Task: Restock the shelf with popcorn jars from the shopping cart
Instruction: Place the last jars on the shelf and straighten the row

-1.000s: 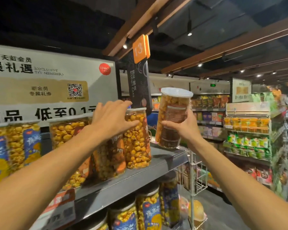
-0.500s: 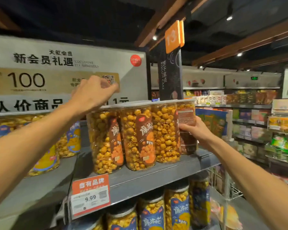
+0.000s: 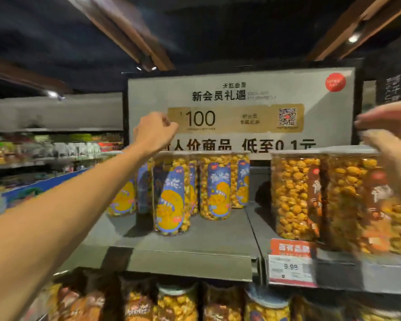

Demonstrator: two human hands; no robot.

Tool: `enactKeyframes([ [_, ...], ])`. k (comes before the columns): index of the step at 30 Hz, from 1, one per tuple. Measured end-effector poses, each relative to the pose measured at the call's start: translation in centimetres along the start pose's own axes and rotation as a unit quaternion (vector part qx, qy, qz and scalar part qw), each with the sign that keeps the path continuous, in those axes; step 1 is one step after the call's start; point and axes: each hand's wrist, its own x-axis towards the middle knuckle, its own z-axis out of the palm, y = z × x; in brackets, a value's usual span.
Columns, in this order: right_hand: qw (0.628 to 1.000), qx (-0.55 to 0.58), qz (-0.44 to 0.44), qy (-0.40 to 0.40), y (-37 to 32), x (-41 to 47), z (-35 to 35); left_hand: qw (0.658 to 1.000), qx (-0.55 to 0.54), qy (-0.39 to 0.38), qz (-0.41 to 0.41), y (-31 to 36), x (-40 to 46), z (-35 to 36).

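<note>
Nearest, at six o'clock, the lower tier of popcorn jars (image 3: 176, 302) runs along the bottom edge, and above it sits the grey shelf (image 3: 190, 258) with its orange price tag (image 3: 292, 265) reading 9.99 at about five o'clock. What has changed: half a second ago the right hand was pressed against the end jar of the brown-labelled row, settling it on the shelf; now it has let go and lifted away, and the view has swung left. That jar looks placed, so the next one from the cart, which is out of view, is probably due. The right hand (image 3: 389, 133), at three o'clock, is blurred but hangs above the brown-label popcorn jars (image 3: 329, 200) with fingers extended and spread, grasping nothing. The left hand (image 3: 154, 133), near the centre, is raised with its fingers curled into a loose fist, empty, not touching any jar. Beyond it the blue-label popcorn jars (image 3: 171, 195) stand upright in a loose cluster, with bare shelf in front and to the left. Furthest back, at twelve o'clock, stands the membership sign (image 3: 241, 112) marked 100.
</note>
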Motion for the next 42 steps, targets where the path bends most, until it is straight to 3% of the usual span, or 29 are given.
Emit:
enactKeyframes([
  [4,0.976,-0.068,-0.032,-0.202,-2.8,-0.1,12.0,0.99,0.034,-0.129,0.036,-4.5,-0.8,-0.2],
  [6,0.943,-0.081,0.054,-0.317,-2.5,-0.4,17.9,0.98,-0.034,-0.194,0.03,-6.1,-1.2,0.7],
  [8,0.891,-0.054,0.177,-0.416,-1.1,-1.9,22.6,0.975,-0.096,-0.197,0.029,-6.7,-1.7,1.7],
  [10,0.861,-0.01,0.255,-0.441,0.4,-4.5,26.5,0.966,-0.154,-0.204,0.034,-7.0,-1.7,2.3],
  [13,0.906,-0.029,0.256,-0.336,2.9,-6.5,29.6,0.943,-0.224,-0.241,0.055,-9.0,-0.5,1.6],
  [17,0.91,-0.068,0.269,-0.308,5.4,-6.0,27.1,0.976,-0.06,-0.126,0.165,-12.4,2.8,1.0],
  [21,0.916,-0.054,0.283,-0.277,4.6,-6.3,22.7,0.958,0.065,-0.133,0.244,-11.3,4.9,3.7],
  [25,0.917,-0.081,0.314,-0.231,4.8,-5.8,20.4,0.927,0.095,-0.165,0.323,-6.7,5.1,7.9],
  [29,0.909,-0.105,0.365,-0.171,7.4,-5.3,19.5,0.909,0.144,-0.237,0.311,-3.1,4.8,12.2],
  [35,0.901,-0.094,0.4,-0.141,9.9,-4.5,19.4,0.935,0.107,-0.124,0.314,-3.8,4.5,12.8],
  [38,0.908,-0.072,0.396,-0.12,13.5,-4.1,19.8,0.937,0.064,-0.117,0.323,-4.5,4.9,11.8],
  [42,0.901,-0.064,0.417,-0.101,12.0,-3.8,21.3,0.939,0.051,-0.106,0.323,-4.6,5.0,11.1],
])
